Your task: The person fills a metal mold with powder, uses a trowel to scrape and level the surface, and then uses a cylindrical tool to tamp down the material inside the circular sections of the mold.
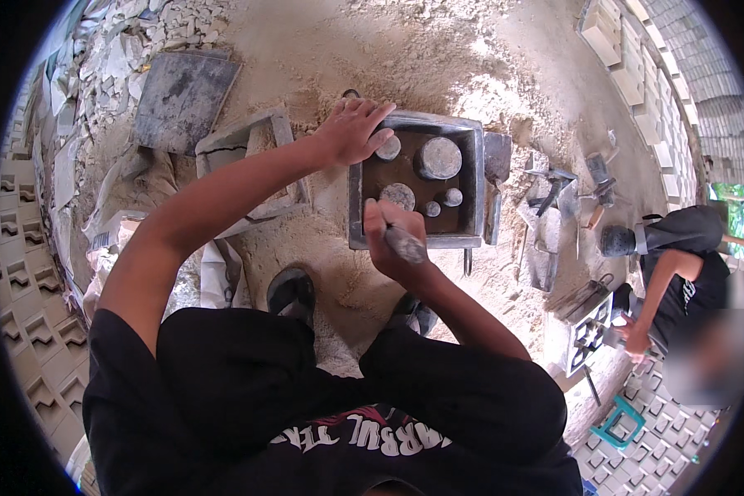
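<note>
A dark rectangular frame box (479,178) lies on the sandy ground in front of me, with brown sand inside. Several round grey cylinders of different sizes stand in it, the widest cylinder (438,158) at the upper right. My left hand (354,134) rests on the box's far left corner, fingers stretched out and holding nothing. Over the near left part of the box, my right hand (391,236) is closed around a grey rounded tool handle (406,245). The tool's working end is hidden under the hand, beside another cylinder (398,196).
Left of the box lie an empty-looking frame (285,132) and a dark flat board (183,101). To the right are scattered metal pieces and tools (550,198). Farther right, another person (674,281) works over a patterned mold (589,332), near a teal stool (618,422). Stacked blocks (636,74) line the edges.
</note>
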